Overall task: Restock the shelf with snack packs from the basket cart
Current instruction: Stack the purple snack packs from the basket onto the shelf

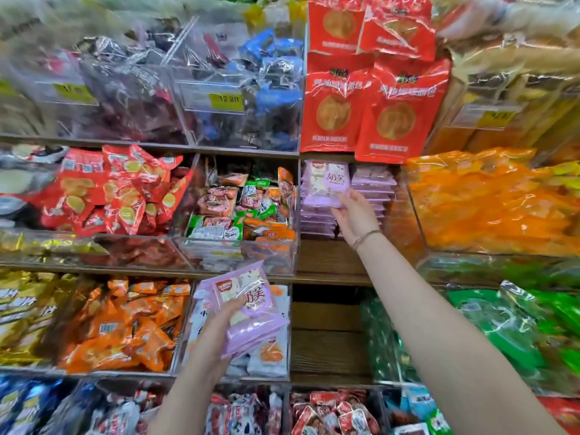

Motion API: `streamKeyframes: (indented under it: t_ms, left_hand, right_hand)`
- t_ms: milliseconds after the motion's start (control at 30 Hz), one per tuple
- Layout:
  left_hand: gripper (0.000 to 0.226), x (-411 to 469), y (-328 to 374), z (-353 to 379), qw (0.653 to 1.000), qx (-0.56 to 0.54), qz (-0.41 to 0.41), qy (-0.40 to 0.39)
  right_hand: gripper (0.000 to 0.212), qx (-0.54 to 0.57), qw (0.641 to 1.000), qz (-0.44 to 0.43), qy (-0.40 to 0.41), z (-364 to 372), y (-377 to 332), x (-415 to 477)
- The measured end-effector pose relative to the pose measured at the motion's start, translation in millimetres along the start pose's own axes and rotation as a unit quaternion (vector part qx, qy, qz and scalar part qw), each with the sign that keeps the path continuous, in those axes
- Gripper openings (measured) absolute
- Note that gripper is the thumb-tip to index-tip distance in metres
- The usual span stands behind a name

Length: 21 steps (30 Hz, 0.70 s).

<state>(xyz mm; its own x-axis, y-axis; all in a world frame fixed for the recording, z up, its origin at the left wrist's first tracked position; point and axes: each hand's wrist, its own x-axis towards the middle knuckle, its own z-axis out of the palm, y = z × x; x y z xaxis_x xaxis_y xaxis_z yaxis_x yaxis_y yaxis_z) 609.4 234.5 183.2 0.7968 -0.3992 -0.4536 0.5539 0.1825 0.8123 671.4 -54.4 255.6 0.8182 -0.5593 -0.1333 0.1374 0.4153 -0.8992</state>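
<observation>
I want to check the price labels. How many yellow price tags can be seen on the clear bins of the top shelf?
3. One yellow tag is on the left bin, one on the middle bin, one on the right bin. All are blurred; more may be hidden outside the view.

In my right hand (354,215) I hold one lilac snack pack (326,183) upright, its face towards me, with a white window and dark characters on the front. It sits against the top of the left stack of purple packs (317,219) on the wooden shelf (329,259). A second stack (373,183) of the same flat packs stands just beside it. My left hand (219,324) grips a bunch of lilac packs (248,309), fanned and tilted, lower down in front of the shelf below.
</observation>
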Motion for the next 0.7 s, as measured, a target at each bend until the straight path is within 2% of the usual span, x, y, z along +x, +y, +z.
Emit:
streamKeyframes:
  t_ms: [67, 233, 367, 500, 600, 667, 700]
  left_hand:
    - [0.049, 0, -2, 0, 1.0, 0.0, -0.008, -0.01]
    - [0.036, -4, -8, 3, 1.0, -0.014, -0.023, 0.0]
    - [0.047, -9, -13, 4, 1.0, -0.012, -0.028, 0.001]
    - [0.052, -13, -15, 5, 1.0, -0.007, -0.029, 0.001]
    - [0.043, -17, -15, 4, 1.0, -0.017, -0.026, 0.005]
    - [0.04, -19, -16, 3, 1.0, -0.014, -0.023, 0.002]
    - [0.039, -21, -15, 3, 1.0, -0.011, -0.022, -0.001]
  right_hand:
    - [0.045, 0.004, 1.0, -0.018, -0.011, -6, 1, -11]
    - [0.041, 0.017, 0.999, -0.013, -0.039, -45, 33, -49]
    - [0.039, -0.018, 0.999, 0.036, -0.013, -69, 67, -59]
    - [0.043, -0.097, 0.994, 0.054, 0.022, -64, 80, -41]
    - [0.033, -0.139, 0.987, 0.054, 0.059, -51, 88, -29]
    - [0.025, -0.257, 0.963, 0.038, 0.067, -45, 92, -26]
    - [0.021, -0.332, 0.941, 0.025, 0.062, -43, 92, -25]
